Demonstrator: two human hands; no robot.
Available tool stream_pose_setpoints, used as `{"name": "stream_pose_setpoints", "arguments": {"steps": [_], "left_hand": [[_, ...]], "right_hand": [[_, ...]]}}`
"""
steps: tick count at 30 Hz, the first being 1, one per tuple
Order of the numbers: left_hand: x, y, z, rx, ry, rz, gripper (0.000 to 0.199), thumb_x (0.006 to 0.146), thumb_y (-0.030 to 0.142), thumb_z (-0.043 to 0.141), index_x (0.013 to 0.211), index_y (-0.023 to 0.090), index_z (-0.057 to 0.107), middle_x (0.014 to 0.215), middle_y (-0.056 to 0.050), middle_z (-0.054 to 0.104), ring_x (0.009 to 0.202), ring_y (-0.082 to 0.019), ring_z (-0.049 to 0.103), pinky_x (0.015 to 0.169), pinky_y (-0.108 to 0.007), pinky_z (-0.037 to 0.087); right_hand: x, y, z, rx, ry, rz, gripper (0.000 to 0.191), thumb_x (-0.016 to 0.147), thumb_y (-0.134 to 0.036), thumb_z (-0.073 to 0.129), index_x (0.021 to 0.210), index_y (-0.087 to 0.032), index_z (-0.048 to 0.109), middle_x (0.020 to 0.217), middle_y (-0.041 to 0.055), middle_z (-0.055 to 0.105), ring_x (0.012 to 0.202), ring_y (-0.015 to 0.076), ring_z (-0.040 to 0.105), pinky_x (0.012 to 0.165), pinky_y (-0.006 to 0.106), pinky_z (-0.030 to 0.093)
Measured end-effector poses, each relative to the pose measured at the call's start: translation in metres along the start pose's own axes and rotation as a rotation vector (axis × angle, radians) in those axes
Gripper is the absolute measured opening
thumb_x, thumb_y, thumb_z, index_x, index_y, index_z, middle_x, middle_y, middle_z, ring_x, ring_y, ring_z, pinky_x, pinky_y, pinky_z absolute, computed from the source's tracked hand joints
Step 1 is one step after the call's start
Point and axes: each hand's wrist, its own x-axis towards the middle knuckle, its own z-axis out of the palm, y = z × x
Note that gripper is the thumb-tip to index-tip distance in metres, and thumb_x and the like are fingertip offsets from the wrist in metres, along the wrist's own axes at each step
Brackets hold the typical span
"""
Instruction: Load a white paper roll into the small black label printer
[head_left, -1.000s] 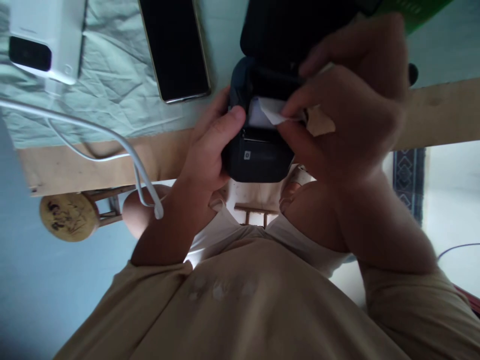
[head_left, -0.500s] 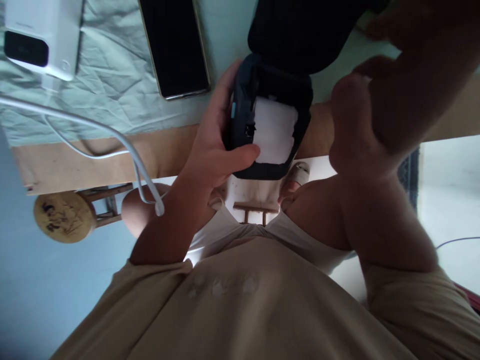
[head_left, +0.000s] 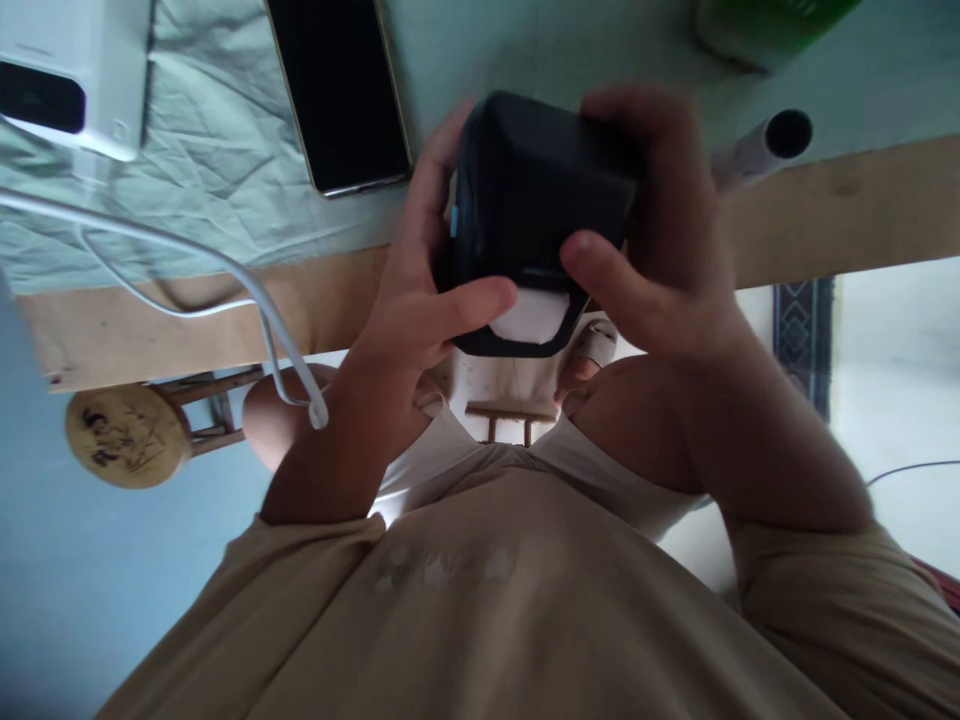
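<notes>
A black portable label printer [head_left: 540, 190] is held up at the table's front edge between both hands. Its lid is swung down over most of the opening, and a strip of white paper [head_left: 534, 316] shows below the lid. My left hand [head_left: 431, 270] is wrapped round the printer's left side, thumb over the front rim by the paper. On the right side, my right hand [head_left: 667, 230] grips the lid, its thumb pressed on the lid's front and its fingers behind the top. Those fingers are partly hidden and blurred.
A dark-screened phone [head_left: 341, 95] lies left of the printer. Farther left are a white power bank [head_left: 112, 75] and a white cable [head_left: 225, 262] hanging over the edge. On the right are a white tube [head_left: 761, 150] and a green container [head_left: 765, 30]. A round stool [head_left: 127, 435] stands below.
My right hand has moved in from the right and now grips the printer. The lid, raised before, has come down over most of the paper. My left hand keeps its hold.
</notes>
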Motion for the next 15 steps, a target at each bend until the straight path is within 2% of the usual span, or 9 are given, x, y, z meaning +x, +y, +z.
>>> {"name": "stream_pose_setpoints", "arguments": {"steps": [3, 5, 7, 13, 15], "left_hand": [[-0.001, 0.001, 0.003, 0.01, 0.051, 0.015, 0.042, 0.075, 0.033, 0.081, 0.114, 0.026, 0.068, 0.109, -0.001, 0.067, 0.114, -0.019, 0.063, 0.104, -0.029, 0.052], [-0.002, 0.002, 0.005, 0.02, 0.059, -0.007, 0.032, 0.078, 0.029, 0.079, 0.108, 0.026, 0.07, 0.102, 0.0, 0.068, 0.102, -0.017, 0.066, 0.09, -0.025, 0.056], [-0.002, 0.003, 0.008, 0.032, 0.064, -0.039, 0.028, 0.08, 0.025, 0.076, 0.107, 0.028, 0.071, 0.102, 0.0, 0.068, 0.101, -0.016, 0.066, 0.083, -0.024, 0.055], [0.003, 0.002, 0.014, -0.038, 0.086, 0.015, 0.029, 0.09, 0.044, 0.064, 0.108, 0.022, 0.071, 0.111, -0.003, 0.071, 0.119, -0.022, 0.061, 0.098, -0.029, 0.054], [0.005, 0.0, 0.013, -0.109, 0.149, -0.021, 0.025, 0.097, 0.037, 0.053, 0.102, 0.02, 0.072, 0.108, 0.0, 0.072, 0.118, -0.019, 0.062, 0.105, -0.029, 0.052]], "right_hand": [[0.0, 0.005, 0.004, 0.018, -0.053, -0.102, 0.055, 0.089, -0.051, 0.058, 0.133, -0.022, 0.041, 0.134, 0.0008, 0.047, 0.13, 0.0078, 0.049, 0.117, 0.025, 0.042], [0.0, 0.008, 0.006, 0.01, -0.052, -0.103, 0.056, 0.089, -0.05, 0.059, 0.133, -0.021, 0.04, 0.135, 0.0015, 0.047, 0.131, 0.0067, 0.048, 0.118, 0.024, 0.042], [-0.001, 0.011, 0.007, 0.004, -0.048, -0.101, 0.057, 0.089, -0.049, 0.059, 0.133, -0.02, 0.039, 0.136, 0.0028, 0.048, 0.131, 0.0065, 0.049, 0.117, 0.023, 0.042], [-0.007, 0.013, 0.005, 0.003, 0.006, -0.091, 0.053, 0.089, -0.05, 0.058, 0.132, -0.024, 0.039, 0.138, 0.0025, 0.049, 0.133, 0.0091, 0.049, 0.119, 0.028, 0.044], [-0.009, 0.011, 0.003, 0.005, 0.03, -0.024, 0.056, 0.088, -0.054, 0.057, 0.133, -0.025, 0.039, 0.141, 0.003, 0.046, 0.135, 0.0108, 0.048, 0.116, 0.028, 0.046]]}}
